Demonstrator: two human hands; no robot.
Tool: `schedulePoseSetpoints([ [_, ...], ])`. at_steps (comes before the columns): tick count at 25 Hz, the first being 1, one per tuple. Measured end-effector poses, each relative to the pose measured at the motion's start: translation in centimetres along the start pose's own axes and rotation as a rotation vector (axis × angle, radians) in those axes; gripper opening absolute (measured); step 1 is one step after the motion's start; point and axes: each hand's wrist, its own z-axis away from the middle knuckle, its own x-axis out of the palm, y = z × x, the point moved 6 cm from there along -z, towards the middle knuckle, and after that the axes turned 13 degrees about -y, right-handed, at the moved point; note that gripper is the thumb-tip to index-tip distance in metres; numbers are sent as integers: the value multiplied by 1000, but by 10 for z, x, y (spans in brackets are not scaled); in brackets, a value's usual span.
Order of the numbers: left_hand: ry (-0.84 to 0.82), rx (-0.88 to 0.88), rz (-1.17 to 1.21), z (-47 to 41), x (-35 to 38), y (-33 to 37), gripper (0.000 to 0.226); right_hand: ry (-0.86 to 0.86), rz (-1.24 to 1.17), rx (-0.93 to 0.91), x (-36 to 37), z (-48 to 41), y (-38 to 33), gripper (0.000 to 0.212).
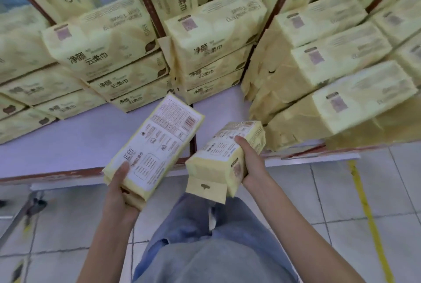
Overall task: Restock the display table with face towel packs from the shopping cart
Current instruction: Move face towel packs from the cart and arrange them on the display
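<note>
My left hand (119,193) grips the near end of a pale yellow face towel pack (157,139), its white printed back facing up, over the front edge of the display table (75,141). My right hand (251,164) holds a second yellow pack (224,157) by its right side, thumb on top, just above the table's front edge. Both packs point toward the stacks on the table. Several stacks of the same packs stand there: a left stack (102,54), a middle stack (214,50) and a right stack (341,77). The shopping cart is out of view.
The table has a pale lavender top with a reddish-brown front rim (57,174) and a bare strip in front of the stacks. Tiled floor lies below, with a yellow line (366,209) at the right. A metal table leg (20,216) slants at the lower left.
</note>
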Motion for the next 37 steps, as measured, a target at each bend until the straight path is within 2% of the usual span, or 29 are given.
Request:
schedulePoseSetpoints([
  [2,38,40,35,-1,-4,4,27,35,21,11,11,-17,-6,61],
  [7,92,123,47,-6,-12,20,31,254,207,-97,46,-60,-29,84],
  [13,159,155,55,-15,-16,35,32,341,267,-160,65,-108,-44,106],
  [20,157,110,73,-22,-7,22,33,231,137,-198,67,-143,-55,92],
  [24,147,62,41,-27,-2,14,39,241,46,-200,72,-149,-61,90],
  [28,117,19,35,-32,4,9,43,305,74,-222,64,-147,-72,96],
  [32,84,-17,19,-32,8,8,39,300,-15,-247,66,-139,-75,91],
  [35,68,-42,-13,-32,11,8,36,199,-4,-128,72,-129,-78,77],
  [37,47,-50,-35,-33,14,9,34,103,35,67,75,-114,-79,59],
])
